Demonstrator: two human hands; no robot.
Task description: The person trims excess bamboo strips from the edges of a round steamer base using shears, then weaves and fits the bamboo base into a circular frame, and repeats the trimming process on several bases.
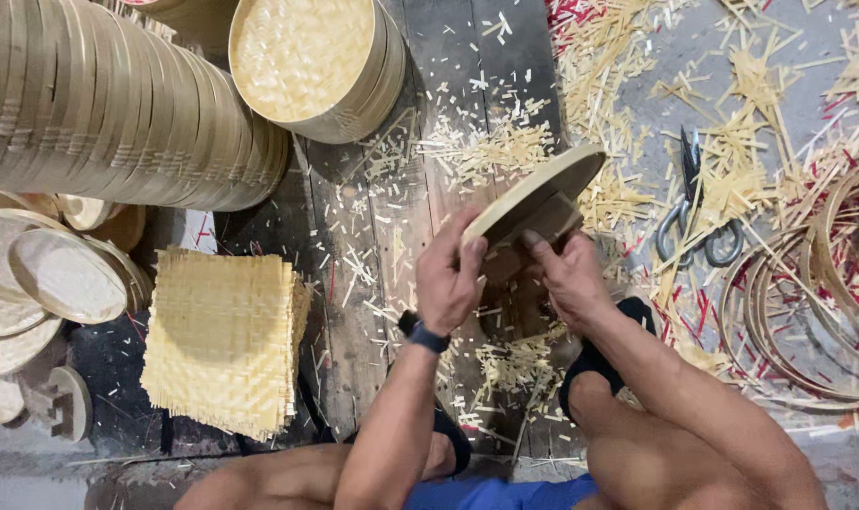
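Note:
A round bamboo hoop frame (541, 194) is held tilted on edge above a dark wooden board (410, 227). My left hand (450, 274) grips its lower left rim, a dark band on the wrist. Against the frame's lower right side presses my right hand (569, 277), fingers on the rim. Both hands hold the same frame. Under the frame sits a dark block, partly hidden by my hands.
A stack of square woven bamboo mats (223, 340) lies at left. Finished round lids (118, 104) are stacked top left, one (311, 61) facing up. Scissors (694, 203) lie at right among bamboo offcuts. Thin hoops (807, 302) pile at far right.

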